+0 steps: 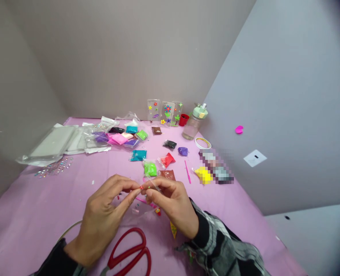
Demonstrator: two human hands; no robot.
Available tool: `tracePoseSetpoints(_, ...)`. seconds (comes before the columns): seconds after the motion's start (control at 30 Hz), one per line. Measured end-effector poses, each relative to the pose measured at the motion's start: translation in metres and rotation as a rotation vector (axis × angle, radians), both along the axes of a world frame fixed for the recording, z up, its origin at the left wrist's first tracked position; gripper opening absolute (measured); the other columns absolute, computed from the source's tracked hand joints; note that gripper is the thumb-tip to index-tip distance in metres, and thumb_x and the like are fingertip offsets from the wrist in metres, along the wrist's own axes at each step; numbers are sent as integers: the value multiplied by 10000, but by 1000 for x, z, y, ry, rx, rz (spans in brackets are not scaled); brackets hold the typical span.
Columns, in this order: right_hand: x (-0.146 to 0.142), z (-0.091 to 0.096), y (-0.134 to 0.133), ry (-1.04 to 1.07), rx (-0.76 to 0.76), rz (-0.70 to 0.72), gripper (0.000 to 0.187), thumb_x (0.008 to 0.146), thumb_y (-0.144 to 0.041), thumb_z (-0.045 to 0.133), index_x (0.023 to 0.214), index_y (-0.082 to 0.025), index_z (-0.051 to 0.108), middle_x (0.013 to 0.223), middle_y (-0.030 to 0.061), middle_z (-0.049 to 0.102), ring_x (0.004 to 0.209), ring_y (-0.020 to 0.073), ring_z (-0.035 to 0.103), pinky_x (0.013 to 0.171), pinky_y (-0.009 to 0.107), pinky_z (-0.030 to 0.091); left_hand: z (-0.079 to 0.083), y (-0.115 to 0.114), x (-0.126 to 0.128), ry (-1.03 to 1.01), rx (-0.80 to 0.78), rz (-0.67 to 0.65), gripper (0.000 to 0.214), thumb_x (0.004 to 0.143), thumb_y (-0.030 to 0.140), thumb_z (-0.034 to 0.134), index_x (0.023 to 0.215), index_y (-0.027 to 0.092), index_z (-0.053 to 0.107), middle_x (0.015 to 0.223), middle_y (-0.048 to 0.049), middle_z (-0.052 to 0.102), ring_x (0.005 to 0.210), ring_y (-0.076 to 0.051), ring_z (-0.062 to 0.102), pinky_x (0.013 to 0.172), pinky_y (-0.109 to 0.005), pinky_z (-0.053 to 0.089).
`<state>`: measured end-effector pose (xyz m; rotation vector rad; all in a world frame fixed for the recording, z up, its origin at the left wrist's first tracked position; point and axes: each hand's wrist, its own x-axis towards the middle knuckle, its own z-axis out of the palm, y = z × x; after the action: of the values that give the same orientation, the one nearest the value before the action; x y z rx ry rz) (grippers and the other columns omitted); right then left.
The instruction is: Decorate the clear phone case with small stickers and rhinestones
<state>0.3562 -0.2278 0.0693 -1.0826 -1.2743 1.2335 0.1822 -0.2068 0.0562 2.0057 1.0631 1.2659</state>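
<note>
Bare tabletop (43, 207) lies open to the left of the left hand (101, 218). Red scissors (129, 253) lie just under the hands on the near side. Ahead, the green packet (150, 168), brown packet (166, 174) and red packet (167, 159) crowd the way; a pink stick (187, 171) and yellow packet (203, 174) lie to the right.

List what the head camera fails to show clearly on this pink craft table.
- Tiny red piece pinched between left hand and right hand: too small to identify.
- Red scissors: blades cut off by the bottom edge.
- Item beside the yellow clay packet: pixelated, unreadable.
- Clear bag under the hands: contents hidden by the fingers.
</note>
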Motion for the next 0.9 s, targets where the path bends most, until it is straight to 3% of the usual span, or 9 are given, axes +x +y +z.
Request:
tracePoseSetpoints(0.13,-3,-2,-6,-268,294,-87,132,849,-136,623,894,-148,746,803,55,692,751,155,619,698,274,483,-4,1,2,18,75,-7,69,889,188,650,927,245,656,905,32,663,868,-117,631,810,-223,481)
tracePoseSetpoints(0.23,-4,-3,-8,-346,374,-87,150,862,-117,597,920,-128,735,802,70,689,748,162,620,699,283,486,-1,0,3,5,18,-28,77,891,175,632,911,248,641,896,39,644,864,-110,623,798,-213,482)
tracePoseSetpoints(0.33,-5,-2,-8,-272,296,-69,140,849,-130,622,909,-144,747,798,56,689,742,155,615,689,273,483,5,-3,5,-6,-59,-13,76,876,172,620,849,242,616,850,45,608,823,-105,601,756,-205,468)
tracePoseSetpoints(0.57,-4,-4,-1,117,-72,23,90,792,-241,725,839,-176,767,700,4,696,615,106,612,617,234,481,10,-4,1,-60,-262,17,81,854,194,573,790,233,544,791,48,541,757,-114,548,702,-220,435)
tracePoseSetpoints(0.77,2,-10,6,294,-156,57,129,769,-290,765,829,-175,772,749,12,735,587,85,635,626,224,511,5,2,-13,-169,-362,38,73,892,265,580,835,255,536,791,58,511,732,-100,518,658,-185,427)
tracePoseSetpoints(0.9,4,-10,7,291,-150,41,134,778,-292,760,841,-175,771,772,15,741,592,83,642,640,224,518,4,2,-15,-132,-251,59,41,902,268,598,876,266,567,914,43,548,872,-107,551,770,-185,438)
